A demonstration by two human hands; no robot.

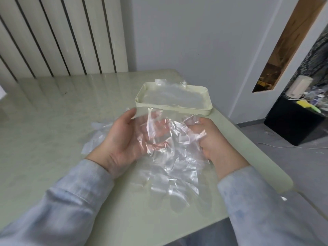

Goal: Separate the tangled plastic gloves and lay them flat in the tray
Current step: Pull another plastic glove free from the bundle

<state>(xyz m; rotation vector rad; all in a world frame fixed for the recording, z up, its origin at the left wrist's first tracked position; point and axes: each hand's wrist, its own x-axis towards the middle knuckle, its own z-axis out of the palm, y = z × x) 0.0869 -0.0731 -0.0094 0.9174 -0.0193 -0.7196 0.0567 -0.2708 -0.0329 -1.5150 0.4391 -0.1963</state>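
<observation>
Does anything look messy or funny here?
Yes. In the tray, a glove is not fully flat: its crinkled edge pokes up over the far rim. More gloves lie crumpled on the table, beside the left hand.

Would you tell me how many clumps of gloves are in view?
3: in the tray; gloves held by left hand and right hand; on the table left of them. Layers may hide more.
</observation>
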